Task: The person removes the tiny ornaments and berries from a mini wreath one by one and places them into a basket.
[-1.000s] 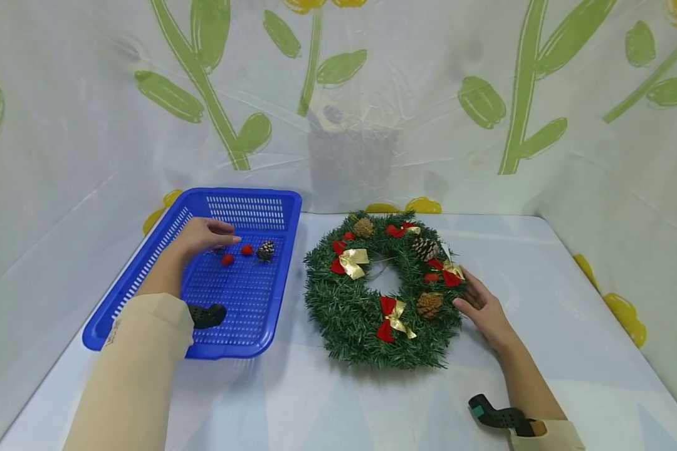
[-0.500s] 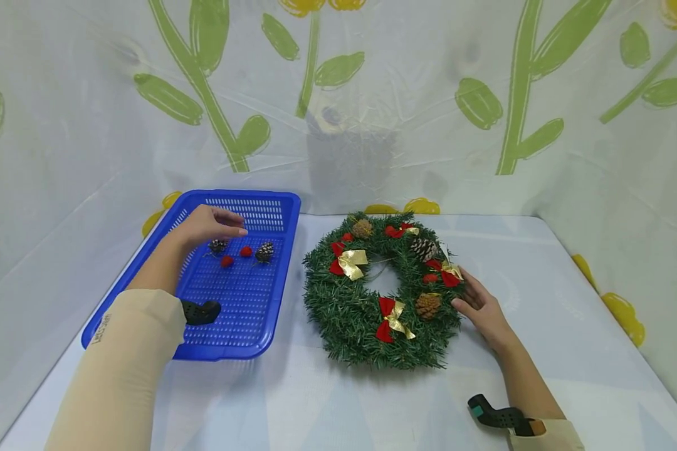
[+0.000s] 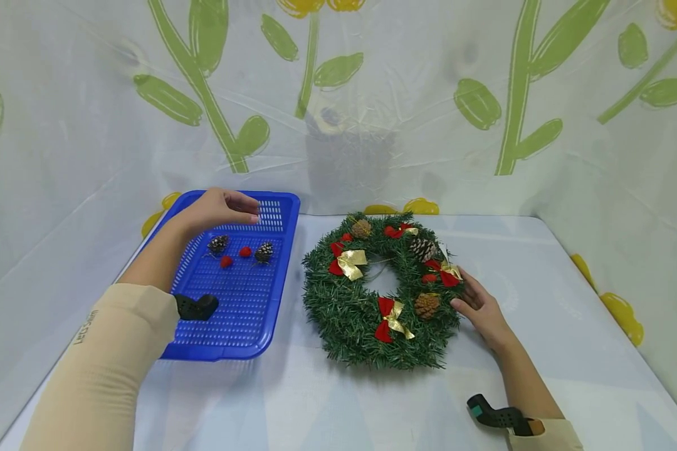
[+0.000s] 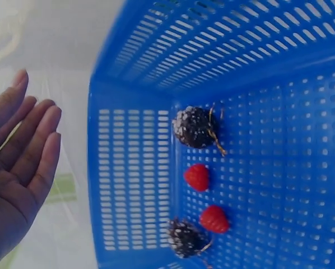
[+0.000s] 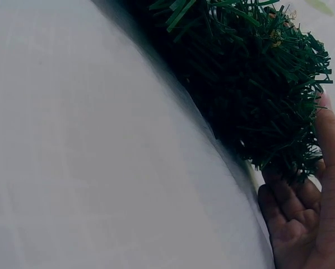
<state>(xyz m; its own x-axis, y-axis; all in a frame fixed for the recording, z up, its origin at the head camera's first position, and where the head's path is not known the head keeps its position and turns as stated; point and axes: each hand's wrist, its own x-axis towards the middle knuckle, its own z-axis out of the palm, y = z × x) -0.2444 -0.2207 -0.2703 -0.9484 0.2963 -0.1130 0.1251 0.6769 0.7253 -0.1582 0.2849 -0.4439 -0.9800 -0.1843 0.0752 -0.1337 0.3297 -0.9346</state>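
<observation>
My left hand [image 3: 214, 210] hovers over the back of a blue plastic basket [image 3: 273, 294], its fingers relaxed and nothing between them. The left wrist view shows the same bare palm beside the basket wall [image 4: 134, 174]. Inside lie two frosted pine cones [image 3: 264, 252] and two red berries [image 3: 245, 252]. To the right, a green wreath [image 3: 338, 313] lies flat on the table. My right hand [image 3: 482, 316] grips the wreath's right edge, thumb on top and fingers reaching under the greenery. Those fingertips are partly hidden in the right wrist view.
The wreath carries red-and-gold bows [image 3: 392, 319], brown pine cones [image 3: 427, 305], a frosted pine cone [image 3: 423, 249] and red berries. A white sheet with painted leaves [image 3: 338, 69] hangs behind the table [image 3: 372, 407] and along both sides. Each wrist wears a black strap mount [image 3: 499, 416].
My left hand has risen from the basket and shifted slightly back and right, uncovering the left frosted pine cone. My right hand and the wreath have stayed put.
</observation>
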